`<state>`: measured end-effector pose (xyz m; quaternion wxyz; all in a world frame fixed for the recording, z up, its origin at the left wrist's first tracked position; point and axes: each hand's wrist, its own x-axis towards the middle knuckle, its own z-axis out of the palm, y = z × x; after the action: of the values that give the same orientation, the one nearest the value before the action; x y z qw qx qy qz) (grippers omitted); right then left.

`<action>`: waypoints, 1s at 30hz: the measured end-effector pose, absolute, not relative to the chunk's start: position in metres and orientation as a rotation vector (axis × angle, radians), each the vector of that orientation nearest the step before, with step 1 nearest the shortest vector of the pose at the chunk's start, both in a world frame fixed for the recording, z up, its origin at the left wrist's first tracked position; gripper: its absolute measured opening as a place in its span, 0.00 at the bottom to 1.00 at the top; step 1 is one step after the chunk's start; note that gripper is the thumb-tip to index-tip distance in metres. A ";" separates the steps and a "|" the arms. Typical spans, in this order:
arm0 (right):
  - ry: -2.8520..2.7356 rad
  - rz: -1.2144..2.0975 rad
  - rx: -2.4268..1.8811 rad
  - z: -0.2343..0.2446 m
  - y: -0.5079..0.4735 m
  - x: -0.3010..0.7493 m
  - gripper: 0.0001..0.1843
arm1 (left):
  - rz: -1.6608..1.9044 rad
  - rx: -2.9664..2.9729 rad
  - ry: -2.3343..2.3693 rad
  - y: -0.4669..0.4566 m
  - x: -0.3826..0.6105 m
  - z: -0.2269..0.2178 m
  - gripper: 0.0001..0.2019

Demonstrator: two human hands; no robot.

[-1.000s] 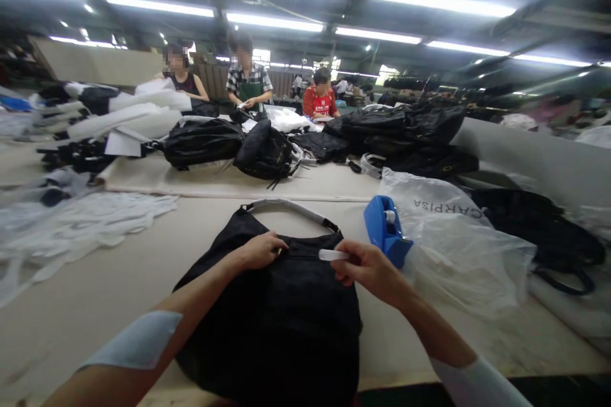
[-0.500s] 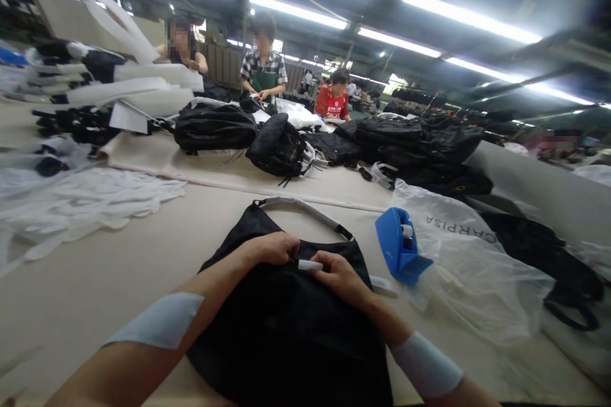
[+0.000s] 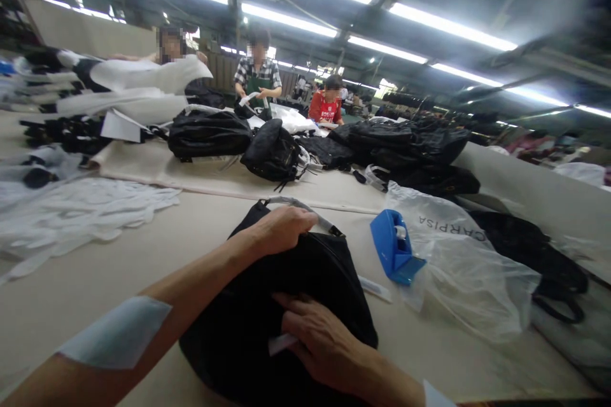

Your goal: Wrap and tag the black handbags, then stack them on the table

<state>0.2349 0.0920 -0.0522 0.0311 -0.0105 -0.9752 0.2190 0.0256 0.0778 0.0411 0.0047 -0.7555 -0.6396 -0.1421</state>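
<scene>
A black shoulder bag [image 3: 334, 273] lies on the table before me, its strap [image 3: 329, 224] wrapped in pale plastic. With closed fingers my left hand [image 3: 286, 229] grips the bag's upper edge, just below the strap. Lower down, my right hand [image 3: 324, 340] rests on the bag's dark front, fingers partly bent. A short white strip [image 3: 281, 344] sticks out from under those fingers, held in the hand. Light patches cover part of both forearms.
To the right stand a blue tape dispenser [image 3: 394, 245] and a clear plastic bag [image 3: 458, 267] with lettering. White strips [image 3: 90, 210] lie at left, beside a pale strip [image 3: 375, 289] at right. Black bags [image 3: 210, 130] are piled across the table, with several people [image 3: 258, 76] behind.
My left hand has moved up and right along the bag's top edge. My right hand has come down the bag's front with the white strip. The view has shifted slightly.
</scene>
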 end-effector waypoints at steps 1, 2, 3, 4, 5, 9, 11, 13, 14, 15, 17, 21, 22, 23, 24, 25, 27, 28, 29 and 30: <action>-3.050 0.539 -0.070 -0.054 0.096 0.226 0.08 | -0.457 -2.320 -1.988 0.073 0.029 0.053 0.11; -3.063 0.400 -0.112 -0.053 0.101 0.217 0.10 | -0.457 -2.270 -1.973 0.066 0.034 0.065 0.11; -3.042 0.268 -0.154 -0.052 0.108 0.209 0.11 | -0.453 -2.220 -1.958 0.057 0.039 0.075 0.11; -2.993 0.153 -0.194 -0.051 0.115 0.201 0.13 | -0.454 -2.177 -1.937 0.047 0.044 0.082 0.10; -2.930 0.063 -0.223 -0.050 0.123 0.195 0.14 | -0.469 -2.147 -1.909 0.035 0.049 0.085 0.10; -2.802 -0.037 -0.244 -0.071 0.157 0.188 0.19 | -0.805 -2.083 -1.839 -0.006 0.067 0.049 0.12; -2.833 0.012 -0.266 -0.093 0.166 0.194 0.20 | -1.167 -1.995 -1.915 -0.015 0.074 0.010 0.13; -2.863 0.157 -0.292 -0.112 0.167 0.205 0.20 | -1.575 -1.815 -2.076 -0.015 0.079 -0.029 0.12; -2.861 0.286 -0.289 -0.119 0.164 0.211 0.19 | -1.790 -1.682 -2.168 -0.012 0.082 -0.046 0.10; -2.839 0.455 -0.281 -0.122 0.159 0.217 0.18 | -2.003 -1.532 -2.249 -0.009 0.085 -0.059 0.07; -2.712 0.890 -0.284 -0.118 0.146 0.230 0.16 | -2.403 -1.223 -2.349 -0.002 0.089 -0.077 0.02; -2.168 1.795 -0.458 -0.081 0.124 0.246 0.19 | -2.909 -0.830 -2.323 0.002 0.096 -0.086 0.08; -2.019 1.946 -0.496 -0.069 0.121 0.247 0.18 | -2.965 -0.780 -2.308 0.002 0.097 -0.085 0.10; -1.877 2.061 -0.528 -0.058 0.119 0.246 0.18 | -2.995 -0.744 -2.303 0.001 0.097 -0.084 0.11; -1.747 2.143 -0.562 -0.048 0.118 0.243 0.17 | -3.001 -0.725 -2.312 0.000 0.098 -0.082 0.12; -1.634 2.189 -0.609 -0.041 0.116 0.239 0.18 | -2.990 -0.724 -2.331 0.000 0.097 -0.082 0.13; -1.506 2.143 -0.759 -0.032 0.112 0.229 0.21 | -2.947 -0.742 -2.377 -0.001 0.095 -0.081 0.13; -1.505 2.072 -0.845 -0.031 0.109 0.224 0.22 | -2.929 -0.757 -2.397 -0.001 0.094 -0.082 0.12; -1.538 1.995 -0.900 -0.032 0.105 0.220 0.23 | -2.919 -0.767 -2.403 -0.002 0.092 -0.083 0.11; -1.575 1.940 -0.909 -0.034 0.101 0.217 0.24 | -2.921 -0.775 -2.390 -0.004 0.090 -0.084 0.10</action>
<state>0.2168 0.1006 -0.0341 0.2392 -0.3319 -0.5751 0.7085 0.0901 -0.0039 -0.0844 -0.3480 -0.1886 -0.5815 -0.7108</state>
